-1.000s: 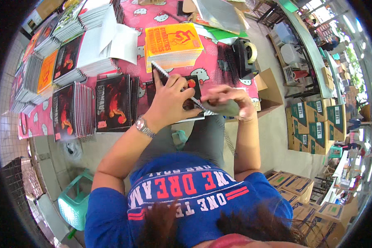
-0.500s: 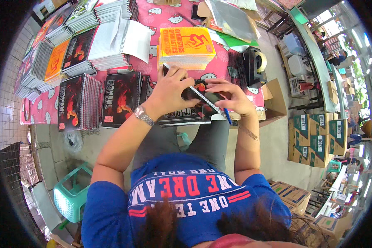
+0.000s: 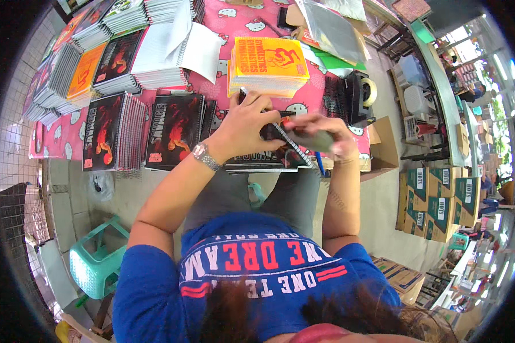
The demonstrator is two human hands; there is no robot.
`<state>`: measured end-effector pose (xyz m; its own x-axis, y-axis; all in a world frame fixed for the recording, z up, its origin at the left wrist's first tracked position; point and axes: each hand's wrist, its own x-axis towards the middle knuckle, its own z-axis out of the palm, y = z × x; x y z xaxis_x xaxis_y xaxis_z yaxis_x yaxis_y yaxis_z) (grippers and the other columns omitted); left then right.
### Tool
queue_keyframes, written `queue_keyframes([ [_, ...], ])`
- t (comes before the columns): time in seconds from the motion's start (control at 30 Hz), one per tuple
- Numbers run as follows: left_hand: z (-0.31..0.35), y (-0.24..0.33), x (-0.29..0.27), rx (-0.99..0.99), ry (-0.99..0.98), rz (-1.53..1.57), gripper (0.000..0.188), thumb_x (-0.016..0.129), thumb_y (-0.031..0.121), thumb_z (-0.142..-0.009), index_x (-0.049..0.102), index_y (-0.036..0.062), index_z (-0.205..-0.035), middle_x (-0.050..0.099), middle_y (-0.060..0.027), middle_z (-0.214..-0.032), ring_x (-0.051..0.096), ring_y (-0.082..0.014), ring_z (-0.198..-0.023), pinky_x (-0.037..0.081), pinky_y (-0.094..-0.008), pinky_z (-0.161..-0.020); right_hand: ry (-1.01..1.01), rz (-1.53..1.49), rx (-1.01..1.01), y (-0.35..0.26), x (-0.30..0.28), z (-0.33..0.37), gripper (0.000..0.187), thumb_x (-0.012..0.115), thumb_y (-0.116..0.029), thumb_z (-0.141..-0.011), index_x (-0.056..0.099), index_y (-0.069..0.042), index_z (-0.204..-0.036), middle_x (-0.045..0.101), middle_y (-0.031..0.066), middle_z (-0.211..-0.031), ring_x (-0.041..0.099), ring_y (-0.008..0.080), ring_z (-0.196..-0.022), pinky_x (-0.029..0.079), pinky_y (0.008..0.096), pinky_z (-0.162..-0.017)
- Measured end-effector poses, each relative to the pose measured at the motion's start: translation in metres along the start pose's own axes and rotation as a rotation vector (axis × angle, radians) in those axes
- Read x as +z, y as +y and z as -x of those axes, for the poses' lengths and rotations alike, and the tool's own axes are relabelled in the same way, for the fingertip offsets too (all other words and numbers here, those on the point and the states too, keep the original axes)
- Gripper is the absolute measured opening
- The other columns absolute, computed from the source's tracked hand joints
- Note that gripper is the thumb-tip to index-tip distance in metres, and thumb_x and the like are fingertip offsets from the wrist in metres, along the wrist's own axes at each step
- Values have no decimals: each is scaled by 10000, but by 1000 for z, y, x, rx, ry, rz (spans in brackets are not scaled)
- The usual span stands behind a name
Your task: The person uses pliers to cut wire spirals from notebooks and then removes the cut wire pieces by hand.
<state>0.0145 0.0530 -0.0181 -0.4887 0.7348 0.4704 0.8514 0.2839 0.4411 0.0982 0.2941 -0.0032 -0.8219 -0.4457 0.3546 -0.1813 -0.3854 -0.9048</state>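
Observation:
My left hand [image 3: 249, 123], a metal watch on its wrist, is closed around a spiral-bound notebook [image 3: 292, 143] tilted with its coil edge up. The coil runs slantwise, down toward the right. Beneath lies a black notebook [image 3: 252, 162] at the table's front edge. My right hand [image 3: 323, 134] is just right of the coil, smeared by motion, so its fingers and anything in them are unclear. A slim blue thing [image 3: 320, 164] shows below that hand; its kind is unclear. Beyond my hands stands a stack of orange-yellow notebooks [image 3: 269, 63].
Black notebooks [image 3: 174, 128] stand in stacks to my left, with more notebook piles [image 3: 117, 57] behind. A black tape dispenser [image 3: 357, 97], dark coils [image 3: 335, 97] and an open carton [image 3: 386, 146] are at the right. A green stool [image 3: 97, 263] stands at lower left.
My right hand has lifted off the coil edge and turned, moving slightly right. My left hand keeps its hold on the notebook. The view has shifted slightly.

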Motion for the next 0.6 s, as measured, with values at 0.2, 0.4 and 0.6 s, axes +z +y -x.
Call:
queue_keyframes([
  [0.2, -2, 0, -1, 25, 12, -13, 442, 846, 389, -644, 618, 138, -929, 540, -39, -1037, 499, -252, -1124, 337, -533, -974, 73, -130, -71, 7, 2, 1, 525, 724, -352, -733, 705, -26, -1143, 537, 204, -1369, 599, 309, -1165, 434, 393, -1027],
  [0.4, -1, 0, 0, -11, -5, -18, 458, 841, 387, -647, 606, 137, -951, 556, -47, -1052, 507, -258, -1134, 368, -477, -946, 45, 127, 11, -2, 2, -12, 485, 707, -244, -746, 689, -25, -1178, 527, 159, -1400, 565, 245, -1186, 431, 368, -1019],
  [0.6, -5, -17, -7, -22, 46, 276, 414, 840, 207, -680, 597, 102, -998, 545, -97, -1091, 497, -316, -1136, 399, -418, -989, 61, -267, -48, 16, -2, -15, 586, 741, -337, -714, 670, -20, -1202, 501, 187, -1413, 515, 293, -1271, 416, 425, -1061],
])
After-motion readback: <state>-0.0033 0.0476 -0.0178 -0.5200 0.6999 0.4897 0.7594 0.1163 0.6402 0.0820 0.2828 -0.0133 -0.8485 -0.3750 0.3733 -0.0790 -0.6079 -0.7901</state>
